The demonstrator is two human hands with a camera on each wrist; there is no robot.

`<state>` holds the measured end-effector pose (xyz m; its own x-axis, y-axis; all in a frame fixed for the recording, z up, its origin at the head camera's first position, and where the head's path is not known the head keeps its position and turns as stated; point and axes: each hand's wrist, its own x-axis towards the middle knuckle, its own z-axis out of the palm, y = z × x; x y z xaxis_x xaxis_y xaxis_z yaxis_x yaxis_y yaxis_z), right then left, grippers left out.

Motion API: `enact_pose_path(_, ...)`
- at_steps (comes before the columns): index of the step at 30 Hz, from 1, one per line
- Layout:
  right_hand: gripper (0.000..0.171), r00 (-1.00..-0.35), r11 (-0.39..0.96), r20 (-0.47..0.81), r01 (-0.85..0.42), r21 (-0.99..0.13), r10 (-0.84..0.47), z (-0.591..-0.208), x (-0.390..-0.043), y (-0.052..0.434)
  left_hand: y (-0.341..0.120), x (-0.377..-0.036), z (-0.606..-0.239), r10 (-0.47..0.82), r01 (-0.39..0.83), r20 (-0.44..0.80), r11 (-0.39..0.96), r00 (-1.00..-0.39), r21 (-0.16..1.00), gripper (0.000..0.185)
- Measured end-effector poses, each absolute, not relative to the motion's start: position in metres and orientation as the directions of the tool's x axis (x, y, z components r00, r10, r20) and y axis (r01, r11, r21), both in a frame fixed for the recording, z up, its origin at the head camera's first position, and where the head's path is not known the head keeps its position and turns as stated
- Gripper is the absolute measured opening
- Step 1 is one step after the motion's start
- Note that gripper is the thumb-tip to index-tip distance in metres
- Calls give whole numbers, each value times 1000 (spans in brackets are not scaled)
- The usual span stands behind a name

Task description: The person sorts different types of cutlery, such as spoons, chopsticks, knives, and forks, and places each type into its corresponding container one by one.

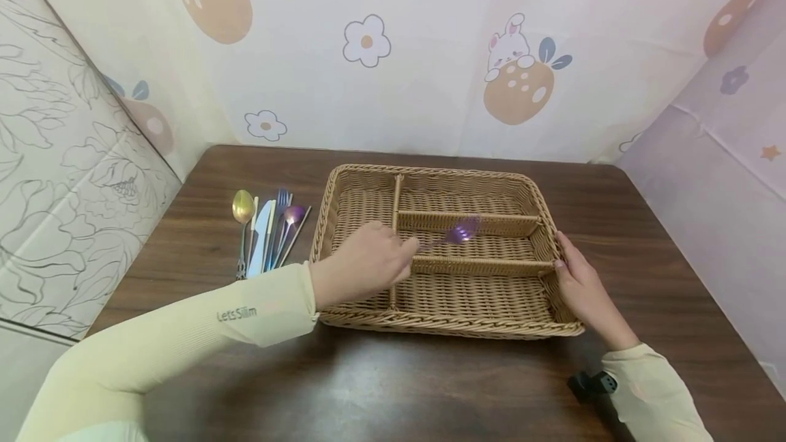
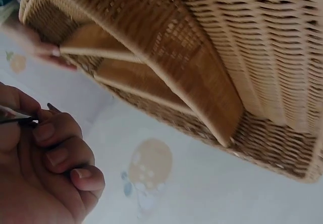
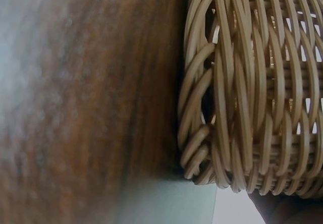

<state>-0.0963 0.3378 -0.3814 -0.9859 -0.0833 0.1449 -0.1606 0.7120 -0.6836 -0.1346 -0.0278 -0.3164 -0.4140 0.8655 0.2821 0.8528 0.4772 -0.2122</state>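
Observation:
My left hand [image 1: 365,266] pinches the handle of a purple fork [image 1: 462,230], whose blurred head points right over the middle compartment of a wicker basket [image 1: 479,322]. Curled fingers of that hand [image 2: 55,153] show in the left wrist view, with most of the fork out of sight. At the basket's right end, my right hand [image 1: 582,286] grips the rim, thumb on the near side of the fingers. Woven dividers [image 1: 475,266] split the basket into a tall left compartment and several long ones on the right. The right wrist view shows mainly the basket's woven side [image 3: 247,88].
Left of the basket lies a row of cutlery: a gold spoon [image 1: 243,207], a knife [image 1: 260,232], a blue fork [image 1: 282,199], a purple spoon [image 1: 293,215] and thin sticks [image 1: 299,234]. Printed cloth walls [image 1: 430,87] bound the brown wooden table [image 1: 381,387] behind and at both sides.

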Motion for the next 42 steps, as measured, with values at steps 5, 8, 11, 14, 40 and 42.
enact_pose_path(5,50,-987,716,141,-150,-682,-73,-381,-96,338,-4,-133,-320,906,880,230,407,-355,-244,16)
enact_pose_path(8,50,-989,717,134,-140,-683,-65,-382,-96,338,11,-133,-320,918,880,184,391,-352,-269,15)
enact_pose_path(11,50,-988,713,141,-140,-687,-58,-383,-96,338,24,-134,-321,925,878,140,380,-353,-292,16)
enact_pose_path(14,49,-987,709,150,-145,-690,-55,-383,-96,337,35,-135,-323,929,883,109,370,-353,-288,17)
enact_pose_path(40,50,-990,710,133,-119,-695,-36,-378,-95,333,74,-143,-356,972,914,-11,216,-234,-345,16)
enact_pose_path(42,50,-991,707,131,-116,-698,-33,-377,-95,334,78,-142,-356,972,915,-20,214,-235,-343,17)
